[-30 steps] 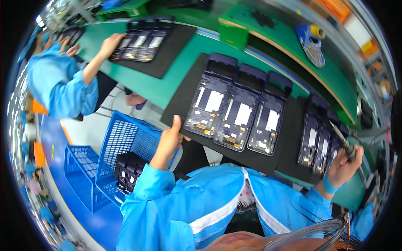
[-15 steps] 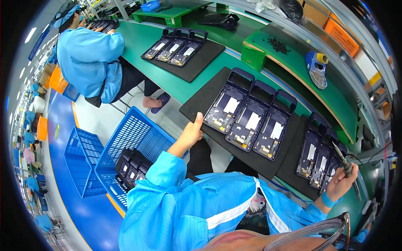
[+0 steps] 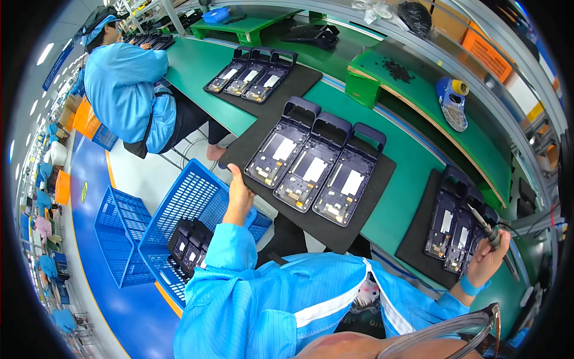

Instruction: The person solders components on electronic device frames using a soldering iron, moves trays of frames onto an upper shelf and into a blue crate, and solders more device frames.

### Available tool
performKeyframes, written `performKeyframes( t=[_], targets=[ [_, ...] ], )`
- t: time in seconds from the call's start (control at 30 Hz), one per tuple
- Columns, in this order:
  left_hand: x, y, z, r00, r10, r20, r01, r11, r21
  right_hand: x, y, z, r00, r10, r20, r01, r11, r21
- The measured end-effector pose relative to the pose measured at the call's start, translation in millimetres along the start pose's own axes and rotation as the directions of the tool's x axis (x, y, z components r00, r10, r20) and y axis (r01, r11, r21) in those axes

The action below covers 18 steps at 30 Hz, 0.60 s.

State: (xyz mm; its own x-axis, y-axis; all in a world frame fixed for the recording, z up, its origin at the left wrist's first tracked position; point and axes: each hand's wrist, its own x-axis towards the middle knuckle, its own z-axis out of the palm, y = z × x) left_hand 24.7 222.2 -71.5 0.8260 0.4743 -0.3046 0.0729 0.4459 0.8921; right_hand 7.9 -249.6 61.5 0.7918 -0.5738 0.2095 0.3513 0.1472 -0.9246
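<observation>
My left hand is closed on the near left edge of a black foam mat, its thumb on top and its fingers out of sight below. Three dark device housings with loop handles lie side by side on that mat, open faces up, showing white labels and small circuit parts. At the right, my right hand grips a screwdriver whose shaft slants up to the left. Its tip is over a second group of dark housings, partly hidden by my hand, on another black mat.
Farther along the green bench, three more housings rest on a mat. Behind stands a green shelf with dark small parts and a blue bottle. Blue crates stand at left. A co-worker sits far left.
The mat with its three housings has slid left along the bench, my left hand moving with it. Green bench now shows between the two mats. My right hand stays nearly in place.
</observation>
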Motion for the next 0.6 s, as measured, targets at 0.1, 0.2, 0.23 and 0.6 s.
performKeyframes(
  t=[0.1, 0.2, 0.23, 0.6],
  targets=[
    [-1, -22, -26, 0.998, -0.034, 0.044, 0.038, 0.995, -0.095, 4, 4, 4, 1.0, -0.007, 0.026, 0.007, 1.0, 0.01],
    [1, -47, -46, 0.962, -0.173, 0.213, 0.167, 0.985, 0.044, 8, 6, 8, 0.998, -0.014, 0.063, 0.012, 1.0, 0.021],
    [4, -55, -54, 0.924, -0.258, 0.282, 0.216, 0.961, 0.172, 10, 5, 9, 0.998, -0.002, 0.063, 0.002, 1.0, 0.004],
    [-24, -29, -17, 0.78, -0.372, 0.503, 0.236, 0.92, 0.314, 70, -11, 101, 0.99, -0.081, 0.117, 0.101, 0.979, -0.176]
  ],
)
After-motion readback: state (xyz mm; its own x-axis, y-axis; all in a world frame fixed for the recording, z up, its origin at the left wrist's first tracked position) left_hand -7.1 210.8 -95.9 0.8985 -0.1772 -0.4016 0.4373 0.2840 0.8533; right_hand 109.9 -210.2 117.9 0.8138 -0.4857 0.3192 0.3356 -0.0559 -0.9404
